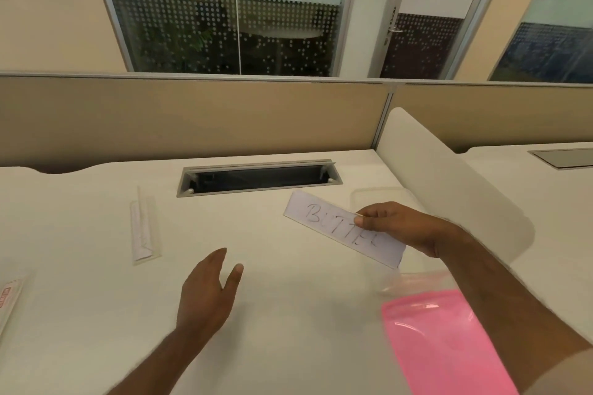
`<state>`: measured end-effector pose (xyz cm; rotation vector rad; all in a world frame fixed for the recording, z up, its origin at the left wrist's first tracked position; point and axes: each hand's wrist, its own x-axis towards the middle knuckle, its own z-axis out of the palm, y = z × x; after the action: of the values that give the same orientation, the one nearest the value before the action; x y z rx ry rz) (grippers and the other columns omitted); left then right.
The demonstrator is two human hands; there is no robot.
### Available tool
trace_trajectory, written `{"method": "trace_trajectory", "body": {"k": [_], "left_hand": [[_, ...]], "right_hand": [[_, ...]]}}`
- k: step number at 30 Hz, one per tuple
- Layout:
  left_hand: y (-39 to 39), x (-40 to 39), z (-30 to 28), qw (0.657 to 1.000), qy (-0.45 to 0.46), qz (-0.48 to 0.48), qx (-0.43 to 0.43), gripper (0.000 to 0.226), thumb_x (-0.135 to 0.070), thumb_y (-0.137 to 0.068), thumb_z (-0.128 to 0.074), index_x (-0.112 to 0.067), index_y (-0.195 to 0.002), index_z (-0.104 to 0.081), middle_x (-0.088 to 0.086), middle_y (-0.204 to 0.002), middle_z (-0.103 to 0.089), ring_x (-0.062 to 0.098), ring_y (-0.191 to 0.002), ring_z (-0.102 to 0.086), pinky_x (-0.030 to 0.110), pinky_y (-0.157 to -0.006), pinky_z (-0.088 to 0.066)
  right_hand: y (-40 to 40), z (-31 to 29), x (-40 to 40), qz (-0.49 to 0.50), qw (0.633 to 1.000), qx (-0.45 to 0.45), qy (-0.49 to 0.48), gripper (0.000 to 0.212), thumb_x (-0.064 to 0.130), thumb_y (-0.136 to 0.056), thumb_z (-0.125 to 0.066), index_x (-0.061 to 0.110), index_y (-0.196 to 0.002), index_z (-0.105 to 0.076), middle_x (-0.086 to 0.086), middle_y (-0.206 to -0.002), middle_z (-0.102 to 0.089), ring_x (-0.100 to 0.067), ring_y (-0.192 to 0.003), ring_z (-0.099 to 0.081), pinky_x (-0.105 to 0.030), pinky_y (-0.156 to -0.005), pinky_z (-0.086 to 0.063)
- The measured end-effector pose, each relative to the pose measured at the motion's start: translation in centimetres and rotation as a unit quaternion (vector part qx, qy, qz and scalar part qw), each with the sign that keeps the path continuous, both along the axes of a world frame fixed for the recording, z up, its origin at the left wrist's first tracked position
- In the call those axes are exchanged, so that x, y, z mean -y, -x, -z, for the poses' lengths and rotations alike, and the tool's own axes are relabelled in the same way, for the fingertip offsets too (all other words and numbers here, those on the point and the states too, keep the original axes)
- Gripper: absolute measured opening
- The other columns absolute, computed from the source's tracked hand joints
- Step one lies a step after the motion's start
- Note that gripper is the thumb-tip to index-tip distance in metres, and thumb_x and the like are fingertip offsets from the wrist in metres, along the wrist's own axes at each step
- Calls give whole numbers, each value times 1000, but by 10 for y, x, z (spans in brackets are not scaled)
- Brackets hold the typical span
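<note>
**paper slip pinched in my right hand, left hand free**

from my remote seat i see the right hand (396,228) up over the desk (288,324). its grip is pinched on the near end of a white paper slip (330,224), thumb on top and fingers underneath. the slip is off the desk surface and slants away to the left. its handwritten letters face me and seem to read "butter", though the last ones are partly covered.

the left hand (208,295) has a released grip, fingers straight, thumb spread, holding nothing. i cannot tell whether it touches the desk.

a pink zip pouch (439,346) lies blurred under my right forearm. a clear plastic lid (382,196) sits just behind the right hand. a folded paper strip (142,231) lies well to the left, and an open cable tray (256,178) is set into the desk behind it all.
</note>
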<state>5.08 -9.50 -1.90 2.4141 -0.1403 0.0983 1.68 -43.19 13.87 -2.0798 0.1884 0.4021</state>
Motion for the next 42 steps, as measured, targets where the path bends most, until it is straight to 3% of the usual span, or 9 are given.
{"method": "trace_trajectory", "body": {"k": [5, 9, 14, 19, 24, 27, 30, 36, 42], "left_hand": [[0, 12, 41, 993, -107, 52, -14, 74, -57, -96, -34, -12, -154, -23, 0, -164, -19, 15, -151, -12, 32, -123, -9], [-1, 37, 54, 982, -155, 104, -24, 83, -65, -94, -23, -12, -156, -6, -2, -166, 1, 12, -152, 5, 32, -123, 1], [-11, 50, 60, 973, -203, 106, -19, 90, -72, -90, -12, -11, -156, 4, 0, -165, 9, 14, -151, 10, 35, -123, 3], [-14, 52, 64, 967, -230, 107, -15, 91, -72, -89, -9, -11, -155, 7, 1, -165, 11, 14, -151, 12, 35, -123, 2], [-14, 52, 66, 965, -238, 105, -10, 90, -71, -90, -9, -11, -155, 7, 1, -165, 11, 14, -151, 11, 34, -123, 3], [-14, 52, 67, 967, -233, 104, -6, 90, -71, -90, -8, -11, -155, 5, 1, -165, 9, 14, -151, 10, 34, -123, 3], [-14, 52, 68, 968, -230, 103, -4, 88, -68, -90, -9, -11, -156, 2, 1, -165, 7, 14, -151, 9, 34, -123, 1], [-14, 51, 68, 970, -222, 103, -5, 86, -67, -92, -12, -11, -156, 1, 0, -165, 7, 13, -151, 9, 34, -123, 1], [-15, 51, 69, 968, -227, 102, -4, 86, -68, -91, -8, -12, -156, 3, -1, -165, 8, 12, -151, 9, 33, -123, 1]], "right_hand": [[15, 8, 44, 97, 995, 2, -6, 39, 38, -92, -59, 2, -105, -66, -11, -100, -73, -23, -83, -65, -33, -77, -47], [23, 23, 62, 167, 986, 12, 3, 32, 37, -93, -58, 7, -101, -68, -8, -97, -74, -20, -79, -67, -33, -74, -49], [21, 43, 75, 254, 967, 27, 9, 30, 35, -95, -55, 9, -102, -66, -4, -101, -68, -16, -85, -62, -29, -73, -47], [7, 61, 91, 330, 943, -3, 49, 35, 32, -97, -51, -2, -97, -61, -18, -100, -63, -30, -88, -58, -36, -77, -43], [-4, 74, 95, 309, 936, -30, 166, 35, 31, -96, -51, 8, -70, -49, -13, -82, -57, -29, -79, -55, -31, -68, -41], [-14, 78, 91, 274, 919, -55, 278, 34, 34, -95, -50, 1, -101, -59, -20, -105, -64, -36, -95, -61, -36, -80, -49], [-20, 82, 84, 261, 890, -77, 367, 43, 36, -96, -47, 3, -123, -52, -18, -129, -59, -38, -119, -54, -38, -96, -44], [-35, 98, 74, 219, 872, -111, 424, 34, 25, -95, -46, 7, -123, -50, -14, -128, -60, -34, -119, -54, -35, -97, -40], [-34, 117, 74, 202, 862, -127, 447, 35, 28, -95, -45, 8, -124, -46, -13, -128, -57, -34, -121, -46, -35, -91, -41]]}}
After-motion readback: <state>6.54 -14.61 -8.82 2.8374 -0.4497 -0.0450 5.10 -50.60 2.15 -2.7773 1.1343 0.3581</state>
